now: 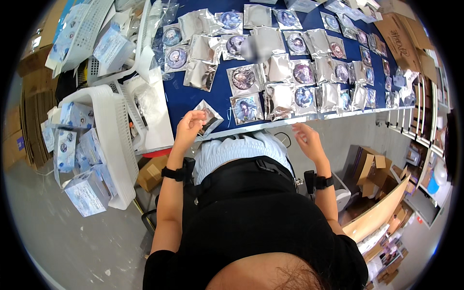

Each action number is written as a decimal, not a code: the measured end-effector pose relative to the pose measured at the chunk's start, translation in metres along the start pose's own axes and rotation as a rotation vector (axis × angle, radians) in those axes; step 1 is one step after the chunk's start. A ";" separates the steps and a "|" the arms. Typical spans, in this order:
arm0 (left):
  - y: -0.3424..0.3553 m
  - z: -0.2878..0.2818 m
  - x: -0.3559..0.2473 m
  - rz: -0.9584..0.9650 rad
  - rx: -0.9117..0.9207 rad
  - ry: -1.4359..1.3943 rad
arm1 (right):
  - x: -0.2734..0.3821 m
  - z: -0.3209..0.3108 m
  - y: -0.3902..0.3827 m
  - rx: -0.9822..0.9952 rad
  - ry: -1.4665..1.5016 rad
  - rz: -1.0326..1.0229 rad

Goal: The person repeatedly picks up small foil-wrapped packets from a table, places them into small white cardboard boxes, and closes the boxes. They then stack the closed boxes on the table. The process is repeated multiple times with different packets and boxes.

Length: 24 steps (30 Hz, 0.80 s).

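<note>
My left hand (189,128) is at the near left edge of the blue-topped table, its fingers curled at the side of a small foil packet (210,119) with a dark printed part. The packet lies tilted at the edge, partly behind the fingers. Just right of it a round picture badge in a clear sleeve (246,109) lies flat. My right hand (308,140) hovers off the table's front edge, empty, with loosely bent fingers apart. Its closest neighbours are a badge with a blue picture (305,97) and a stack of silver foil packets (280,100).
Rows of badges and foil packets cover the blue tabletop (193,100). On my left stands a white plastic basket (126,159) with blue printed boxes (88,192); more white baskets (99,29) are behind it. Cardboard boxes (369,166) and a white rack (416,137) are at right.
</note>
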<state>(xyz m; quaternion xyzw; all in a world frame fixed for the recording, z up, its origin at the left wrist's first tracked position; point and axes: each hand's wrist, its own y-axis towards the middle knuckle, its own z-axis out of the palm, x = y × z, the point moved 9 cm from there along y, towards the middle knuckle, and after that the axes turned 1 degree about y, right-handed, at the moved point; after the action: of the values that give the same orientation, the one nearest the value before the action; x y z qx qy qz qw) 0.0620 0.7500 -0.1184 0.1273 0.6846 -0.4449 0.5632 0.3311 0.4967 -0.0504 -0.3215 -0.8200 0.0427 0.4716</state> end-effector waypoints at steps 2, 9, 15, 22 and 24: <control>0.004 0.008 0.001 -0.034 0.044 0.001 | -0.002 -0.002 -0.003 -0.019 0.014 0.003; 0.018 0.044 -0.017 0.001 0.119 0.075 | -0.019 -0.005 -0.015 -0.063 0.017 0.026; 0.022 0.056 -0.019 -0.022 0.172 0.092 | -0.022 -0.003 -0.019 -0.070 0.041 0.048; 0.015 0.042 0.001 -0.014 0.111 0.000 | -0.018 0.000 -0.012 -0.028 0.029 0.027; 0.012 0.036 0.007 -0.003 0.085 0.036 | -0.018 0.001 -0.009 -0.015 0.019 0.023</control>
<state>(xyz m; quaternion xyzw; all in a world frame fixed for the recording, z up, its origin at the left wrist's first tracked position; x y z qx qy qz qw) 0.0918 0.7275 -0.1290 0.1580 0.6754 -0.4719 0.5442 0.3323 0.4791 -0.0611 -0.3350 -0.8119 0.0392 0.4765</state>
